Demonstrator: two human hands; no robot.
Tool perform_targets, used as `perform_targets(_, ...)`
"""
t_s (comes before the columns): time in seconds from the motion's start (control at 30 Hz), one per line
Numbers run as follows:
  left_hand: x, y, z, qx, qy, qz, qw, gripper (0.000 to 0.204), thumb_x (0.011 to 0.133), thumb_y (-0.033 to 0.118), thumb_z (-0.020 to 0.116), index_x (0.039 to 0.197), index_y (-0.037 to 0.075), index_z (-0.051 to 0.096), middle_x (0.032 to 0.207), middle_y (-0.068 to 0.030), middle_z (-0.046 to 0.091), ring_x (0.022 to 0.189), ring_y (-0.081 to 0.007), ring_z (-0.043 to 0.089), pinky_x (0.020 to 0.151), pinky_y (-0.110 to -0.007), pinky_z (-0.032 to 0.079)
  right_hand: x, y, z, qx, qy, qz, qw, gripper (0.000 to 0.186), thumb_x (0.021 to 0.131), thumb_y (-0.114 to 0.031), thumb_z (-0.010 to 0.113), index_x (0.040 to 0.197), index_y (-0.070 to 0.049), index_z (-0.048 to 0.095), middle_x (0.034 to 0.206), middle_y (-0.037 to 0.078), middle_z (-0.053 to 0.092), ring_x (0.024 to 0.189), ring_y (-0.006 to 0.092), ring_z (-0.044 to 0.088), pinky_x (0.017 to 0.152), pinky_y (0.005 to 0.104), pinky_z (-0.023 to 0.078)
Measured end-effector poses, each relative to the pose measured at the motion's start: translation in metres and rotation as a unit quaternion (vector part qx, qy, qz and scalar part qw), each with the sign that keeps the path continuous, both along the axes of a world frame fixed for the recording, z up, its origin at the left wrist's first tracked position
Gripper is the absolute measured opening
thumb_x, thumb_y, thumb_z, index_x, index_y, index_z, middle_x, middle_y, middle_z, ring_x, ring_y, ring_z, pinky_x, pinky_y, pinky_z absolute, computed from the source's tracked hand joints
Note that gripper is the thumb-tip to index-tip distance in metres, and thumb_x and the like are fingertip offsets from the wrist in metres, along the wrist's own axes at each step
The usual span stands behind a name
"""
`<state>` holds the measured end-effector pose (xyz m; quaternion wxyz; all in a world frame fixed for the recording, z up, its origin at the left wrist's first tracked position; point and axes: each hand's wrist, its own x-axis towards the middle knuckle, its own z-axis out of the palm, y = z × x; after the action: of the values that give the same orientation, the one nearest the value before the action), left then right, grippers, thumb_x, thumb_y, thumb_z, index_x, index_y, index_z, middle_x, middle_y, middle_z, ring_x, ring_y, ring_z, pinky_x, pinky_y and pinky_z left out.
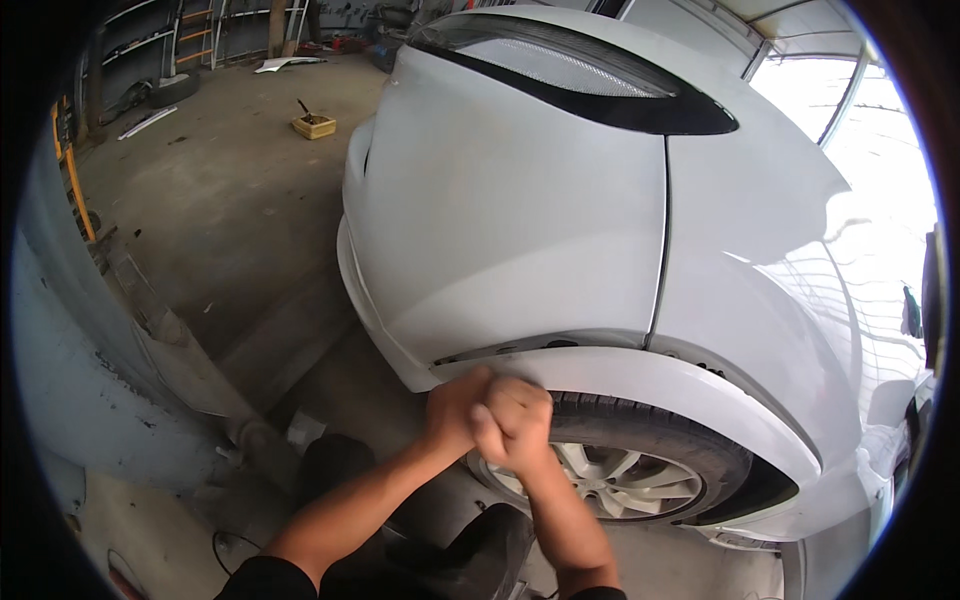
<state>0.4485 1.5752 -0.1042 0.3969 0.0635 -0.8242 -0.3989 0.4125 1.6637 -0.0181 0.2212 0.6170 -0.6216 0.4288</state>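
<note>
My left hand (458, 408) and my right hand (518, 425) are close together at the front end of a white wheel arch trim (650, 382). Both are closed, with the right one in a fist and its thumb folded in. They cover part of the trim, and whatever lies inside the fingers is hidden. Above the trim, a dark gap with small holes separates it from the white car's body panel (520, 230). Just below my hands is the tyre (690, 440) with its light spoked wheel rim (610, 485).
A black-edged car lamp (580, 75) sits high on the body. To the left stands a pale, scuffed panel (90, 370). A yellow box (313, 126) holding a dark tool rests on the concrete floor (240, 190). Farther back are a loose tyre (174, 90) and metal racks.
</note>
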Motion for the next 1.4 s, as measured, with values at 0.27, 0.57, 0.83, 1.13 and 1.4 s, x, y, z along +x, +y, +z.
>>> perform_targets(0.27, 0.003, 0.01, 0.021, 0.222, -0.016, -0.13, 0.966, 0.02, 0.09, 0.017, 0.062, 0.085, 0.001, 0.05, 0.072, -0.0123, 0.067, 0.062, -0.0259, 0.066, 0.05, -0.035, 0.049, -0.005, 0.048, -0.012, -0.131, -0.195, -0.287, 0.929, 0.026, 0.089, -0.02, 0.064, 0.088, 0.004, 0.057, 0.075, 0.003, 0.06, 0.066, 0.0093, 0.052, 0.061, 0.023, 0.043)
perform_targets(0.57, -0.004, 0.022, 0.016, 0.508, -0.092, -0.24, 0.822, 0.026, 0.095, 0.021, 0.058, 0.087, -0.003, 0.064, 0.076, -0.0054, 0.069, 0.055, -0.0058, 0.057, 0.05, -0.022, 0.046, -0.065, 0.093, -0.062, -0.032, 0.011, -0.312, 0.95, 0.029, 0.082, -0.031, 0.066, 0.093, -0.004, 0.064, 0.085, 0.013, 0.065, 0.074, 0.0333, 0.062, 0.07, 0.042, 0.047)
perform_targets(0.83, -0.036, 0.01, -0.031, 0.373, -0.055, -0.27, 0.886, 0.023, 0.086, 0.018, 0.069, 0.072, 0.001, 0.063, 0.059, -0.0082, 0.061, 0.047, -0.0141, 0.056, 0.045, -0.028, 0.042, -0.077, 0.121, -0.112, 0.048, 0.128, -0.392, 0.91, 0.054, 0.093, -0.045, 0.047, 0.11, 0.004, 0.058, 0.11, 0.023, 0.061, 0.094, 0.0336, 0.061, 0.082, 0.0437, 0.048)
perform_targets(1.13, -0.044, -0.004, -0.022, 0.312, -0.004, -0.26, 0.914, 0.02, 0.083, 0.019, 0.071, 0.074, 0.004, 0.062, 0.055, -0.0079, 0.054, 0.047, -0.0236, 0.054, 0.044, -0.034, 0.04, -0.076, 0.147, -0.125, 0.121, 0.312, -0.437, 0.835, 0.045, 0.095, -0.036, 0.043, 0.118, 0.001, 0.054, 0.113, 0.022, 0.061, 0.097, 0.0347, 0.062, 0.084, 0.0441, 0.05)
perform_targets(1.4, -0.036, -0.002, -0.017, 0.326, 0.006, -0.278, 0.903, 0.011, 0.086, 0.014, 0.068, 0.086, 0.003, 0.068, 0.061, -0.0086, 0.06, 0.05, -0.0196, 0.056, 0.048, -0.03, 0.042, -0.073, 0.11, -0.079, 0.099, 0.251, -0.397, 0.877, 0.039, 0.095, -0.028, 0.045, 0.125, -0.003, 0.048, 0.12, 0.019, 0.056, 0.101, 0.0343, 0.06, 0.083, 0.0423, 0.051)
